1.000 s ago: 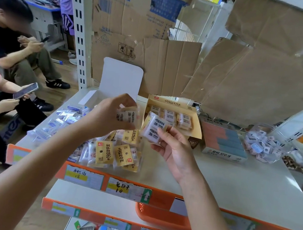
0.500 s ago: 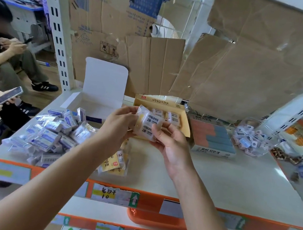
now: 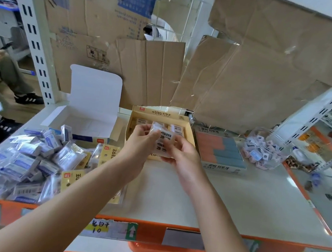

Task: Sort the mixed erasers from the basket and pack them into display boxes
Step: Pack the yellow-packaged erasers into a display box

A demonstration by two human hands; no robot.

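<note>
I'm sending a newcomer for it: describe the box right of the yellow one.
On the white shelf, find the yellow display box at the middle. The flat box immediately right of it shows bare salmon and grey-blue bars, not wrapped erasers.

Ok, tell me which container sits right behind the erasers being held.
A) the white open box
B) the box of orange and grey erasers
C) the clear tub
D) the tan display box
D: the left hand and right hand hold the 2B erasers directly in front of the tan display box.
</note>
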